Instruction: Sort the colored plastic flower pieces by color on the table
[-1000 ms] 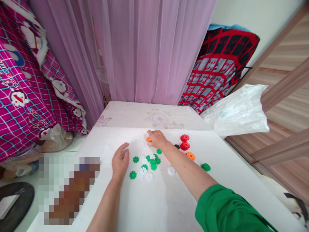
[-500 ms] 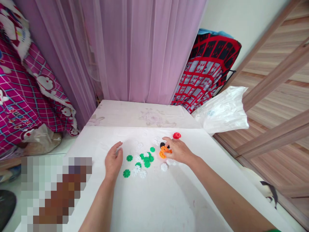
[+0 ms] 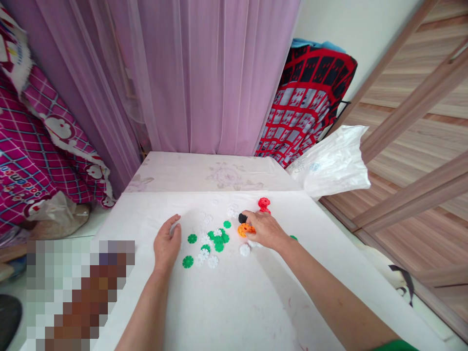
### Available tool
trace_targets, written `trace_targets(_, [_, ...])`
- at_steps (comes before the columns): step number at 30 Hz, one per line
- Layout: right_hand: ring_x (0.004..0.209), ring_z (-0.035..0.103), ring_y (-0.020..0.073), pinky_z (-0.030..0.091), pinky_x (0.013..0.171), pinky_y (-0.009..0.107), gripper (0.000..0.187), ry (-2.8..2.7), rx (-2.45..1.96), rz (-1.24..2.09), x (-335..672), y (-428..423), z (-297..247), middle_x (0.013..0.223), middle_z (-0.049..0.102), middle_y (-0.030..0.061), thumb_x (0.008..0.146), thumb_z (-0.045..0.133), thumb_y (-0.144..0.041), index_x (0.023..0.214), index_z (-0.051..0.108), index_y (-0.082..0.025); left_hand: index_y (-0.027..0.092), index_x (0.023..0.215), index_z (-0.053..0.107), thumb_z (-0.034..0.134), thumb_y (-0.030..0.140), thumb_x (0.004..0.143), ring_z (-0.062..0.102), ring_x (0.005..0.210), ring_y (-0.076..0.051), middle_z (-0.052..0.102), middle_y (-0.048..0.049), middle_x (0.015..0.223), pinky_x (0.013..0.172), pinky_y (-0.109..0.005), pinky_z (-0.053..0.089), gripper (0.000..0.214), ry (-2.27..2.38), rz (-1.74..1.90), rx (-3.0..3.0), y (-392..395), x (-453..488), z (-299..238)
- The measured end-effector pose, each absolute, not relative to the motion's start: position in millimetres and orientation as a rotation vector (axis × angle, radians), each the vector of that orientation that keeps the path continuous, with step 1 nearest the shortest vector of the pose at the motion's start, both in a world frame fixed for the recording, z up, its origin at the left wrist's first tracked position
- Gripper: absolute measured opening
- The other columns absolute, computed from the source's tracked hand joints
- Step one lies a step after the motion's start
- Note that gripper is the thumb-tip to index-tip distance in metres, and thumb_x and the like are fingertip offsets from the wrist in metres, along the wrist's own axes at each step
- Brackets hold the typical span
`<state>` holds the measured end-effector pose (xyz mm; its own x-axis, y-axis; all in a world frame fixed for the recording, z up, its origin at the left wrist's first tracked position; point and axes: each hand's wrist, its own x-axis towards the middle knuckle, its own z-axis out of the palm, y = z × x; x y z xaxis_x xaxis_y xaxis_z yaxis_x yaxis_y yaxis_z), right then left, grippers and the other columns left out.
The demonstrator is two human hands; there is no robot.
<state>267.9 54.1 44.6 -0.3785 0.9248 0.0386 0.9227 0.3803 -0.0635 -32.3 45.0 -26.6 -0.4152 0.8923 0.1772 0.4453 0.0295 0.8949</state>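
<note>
My left hand [image 3: 167, 246] rests on its edge at the left of the white table, thumb and fingers apart, holding nothing. Nearest to it are loose green snowflake discs [image 3: 192, 239]. My right hand [image 3: 267, 230] is right of the middle, its fingers bent and closed round the edge of the orange snowflake discs [image 3: 244, 230]; the fingertips are partly hidden. Black discs [image 3: 242, 218] lie against its index finger. Red discs [image 3: 263, 202] lie just beyond that hand. White discs [image 3: 244, 250] sit on its near side, partly covered by the hand.
Between the hands, green discs [image 3: 219, 246] and white discs [image 3: 213, 262] lie scattered and overlapping. A white plastic bag [image 3: 332, 161] sits at the table's right edge. Purple curtains [image 3: 204, 78] hang behind, and a wooden wardrobe [image 3: 413, 146] stands at the right.
My right hand has lowered slightly, its fingers drawing in over the black and orange discs. More red discs and a green one beyond the wrist now show. My left hand keeps its pose; the view has shifted slightly.
</note>
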Motion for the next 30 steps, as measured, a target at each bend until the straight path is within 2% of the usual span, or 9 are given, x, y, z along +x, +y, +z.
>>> trace_targets(6, [0.088,0.060,0.0178,0.040,0.078,0.027,0.020,-2.341,-1.624,-0.070,282.3,31.5,56.5,0.094,0.069,0.0042,0.082,0.053,-0.019,0.099,0.064,-0.023,0.026,0.112,0.065,0.050,0.032,0.085,0.061,0.111,-0.021,0.066,-0.0013,0.122,0.101,-0.039,0.046,0.031,1.905,1.332,1.381,46.1,-35.1,-28.2])
trace_targets(11, [0.064,0.059,0.0113,0.043,0.065,0.022,0.019,-1.889,-1.642,-0.062,318.3,-27.6,29.0,0.080,0.068,-0.0007,0.086,0.044,-0.021,0.084,0.063,-0.023,0.026,0.111,0.066,0.050,0.033,0.085,0.066,0.096,-0.019,0.069,-0.0013,0.118,0.094,-0.040,0.050,0.031,1.926,1.316,1.420,46.8,-37.8,-28.3])
trace_targets(14, [0.055,0.056,0.0101,0.042,0.059,0.022,0.018,-1.816,-1.710,-0.051,326.5,-66.9,-4.7,0.072,0.065,-0.0029,0.082,0.044,-0.018,0.081,0.062,-0.022,0.025,0.110,0.067,0.049,0.035,0.085,0.065,0.100,-0.021,0.069,-0.0023,0.117,0.095,-0.041,0.050,0.032,1.932,1.308,1.454,49.0,-39.7,-30.2])
trace_targets(18, [0.068,0.060,0.0117,0.042,0.065,0.021,0.021,-1.961,-1.654,0.013,313.6,-94.1,-33.4,0.075,0.064,-0.0010,0.080,0.042,-0.014,0.080,0.062,-0.022,0.023,0.113,0.065,0.045,0.037,0.086,0.062,0.112,-0.023,0.068,-0.0047,0.120,0.099,-0.041,0.048,0.037,1.940,1.249,1.599,49.9,-42.6,-36.1])
trace_targets(21, [0.069,0.061,0.0119,0.041,0.066,0.021,0.023,-1.942,-1.669,-0.010,305.3,-94.7,-38.8,0.078,0.065,-0.0004,0.081,0.041,-0.014,0.082,0.062,-0.022,0.018,0.118,0.063,0.042,0.038,0.086,0.059,0.117,-0.025,0.065,-0.0090,0.126,0.103,-0.042,0.045,0.043,1.935,1.089,1.860,41.0,-44.4,-42.0])
trace_targets(26, [0.065,0.059,0.0113,0.040,0.063,0.022,0.022,-1.923,-1.671,-0.022,307.0,-87.7,-42.9,0.078,0.065,-0.0012,0.083,0.041,-0.017,0.082,0.062,-0.023,0.017,0.134,0.051,0.040,0.046,0.090,0.044,0.133,-0.027,0.050,-0.0122,0.143,0.111,-0.047,0.034,0.055,2.016,0.736,2.186,4.2,-40.4,-46.5])
trace_targets(30, [0.066,0.060,0.0122,0.041,0.062,0.022,0.022,-1.908,-1.645,-0.010,307.6,-88.0,-43.4,0.079,0.066,-0.0010,0.083,0.040,-0.018,0.082,0.062,-0.023,0.021,0.141,0.043,0.040,0.052,0.090,0.035,0.139,-0.028,0.041,-0.0114,0.150,0.114,-0.050,0.026,0.060,2.008,0.511,2.297,-24.4,-26.1,-40.0])
